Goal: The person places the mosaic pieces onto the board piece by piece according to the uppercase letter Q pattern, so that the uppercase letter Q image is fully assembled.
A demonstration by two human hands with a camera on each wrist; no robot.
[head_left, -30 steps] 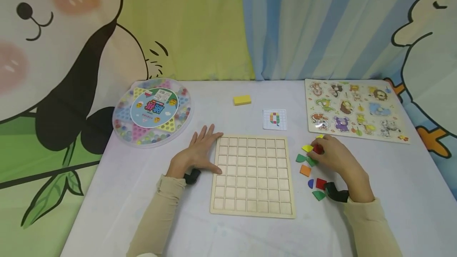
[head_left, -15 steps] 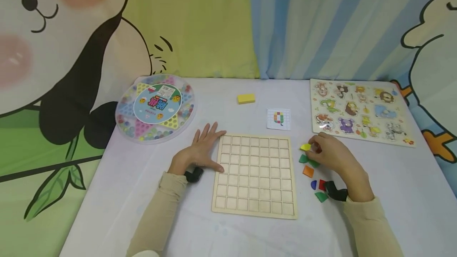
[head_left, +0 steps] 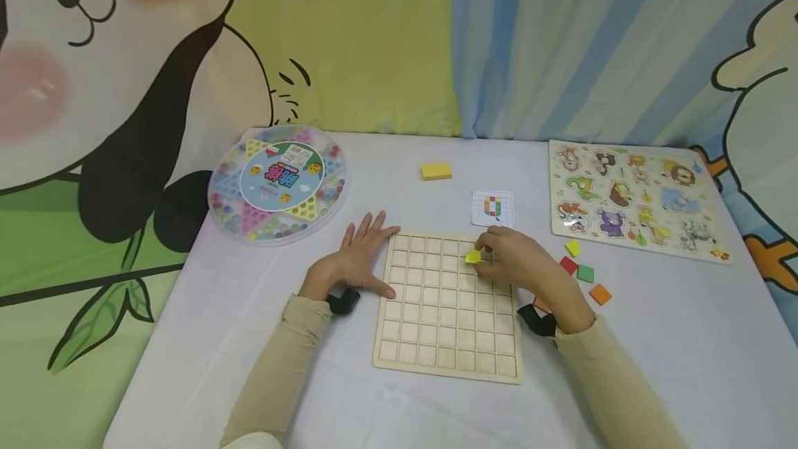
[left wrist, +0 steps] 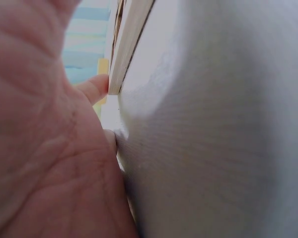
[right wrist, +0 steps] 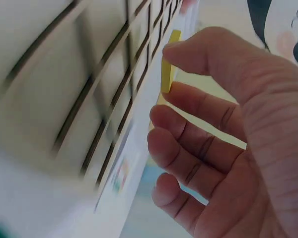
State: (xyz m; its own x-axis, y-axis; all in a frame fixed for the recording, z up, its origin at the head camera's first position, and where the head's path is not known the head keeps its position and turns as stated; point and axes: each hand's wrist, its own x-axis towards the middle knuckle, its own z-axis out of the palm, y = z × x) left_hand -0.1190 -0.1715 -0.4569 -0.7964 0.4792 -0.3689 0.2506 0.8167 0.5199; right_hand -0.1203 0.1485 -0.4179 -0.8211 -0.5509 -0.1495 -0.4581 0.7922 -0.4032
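Observation:
My right hand (head_left: 520, 258) pinches a small yellow tile (head_left: 473, 256) between thumb and index finger, over the upper right part of the wooden grid board (head_left: 436, 317). In the right wrist view the yellow tile (right wrist: 170, 62) stands on edge between the fingertips, above the grid, while the other fingers curl loosely. My left hand (head_left: 355, 262) lies spread at the board's left edge, thumb and fingertips touching its frame. The left wrist view shows the left palm (left wrist: 54, 139) beside the board's side (left wrist: 126, 47).
Right of the board lie a yellow piece (head_left: 572, 248), a red tile (head_left: 569, 265), a green tile (head_left: 585, 274) and an orange tile (head_left: 600, 294). Behind are a pattern card (head_left: 483, 217), a yellow block (head_left: 436, 171), an animal puzzle (head_left: 642, 203) and a round marble game (head_left: 280, 224).
My right hand has picked up the yellow tile from the loose pieces and carried it left over the board. The left hand keeps its place; the head view has shifted slightly.

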